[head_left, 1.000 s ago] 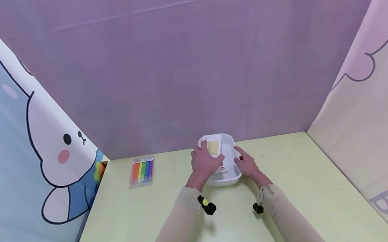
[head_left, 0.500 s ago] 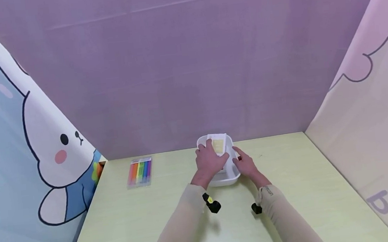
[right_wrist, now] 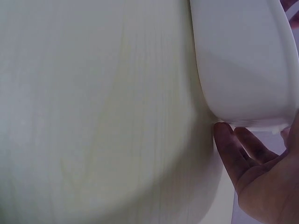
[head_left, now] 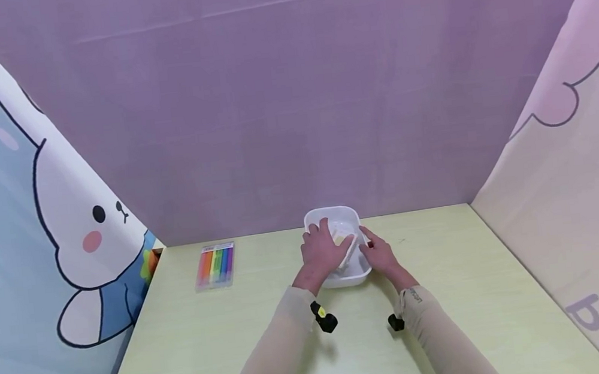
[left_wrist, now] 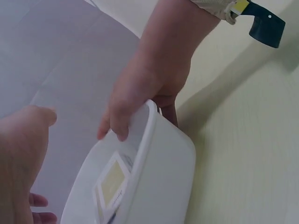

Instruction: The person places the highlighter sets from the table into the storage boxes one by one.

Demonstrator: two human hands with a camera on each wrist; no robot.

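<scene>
Left hand (head_left: pixel 321 251): over the left part of the basin, fingers spread, thumb well away from them and pointing right; the left wrist view shows a gap between this hand and the box.
Right hand (head_left: pixel 379 255): at the basin's right rim, fingers pinching it, some tips inside the wall and others against the outside.
Small box (head_left: pixel 346 250): inside the basin, tilted, partly covered by the left hand; white with a cream panel (left_wrist: pixel 112 182) and small print too blurred to read.
White basin (head_left: pixel 341 280): upright on the desk, close to its far edge, between the two hands; rounded corners, deep walls.
Dark red patch (head_left: pixel 370 244): just beside the right fingers, too small to make out.
Sleeves: pale beige, the left one (head_left: pixel 277 346) and the right one (head_left: pixel 445 329) both reaching in from the near side; dark lettering on the right cuff.
Wrist devices: black on each arm, the left one (head_left: pixel 327 323) with a yellow mark, the right one (head_left: pixel 396 322) smaller in view.
Marker set (head_left: pixel 216 267): lying flat on the desk, well left of the basin, bright colours in a clear case.
Desk (head_left: pixel 185 354): pale yellow, faint wood grain.
Far cloth (head_left: pixel 291 103): plain purple, behind the desk.
Left cloth (head_left: pixel 11 287): blue, printed with a white rabbit.
Right cloth (head_left: pixel 577 202): pink and cream, with printed letters on its near part.
</scene>
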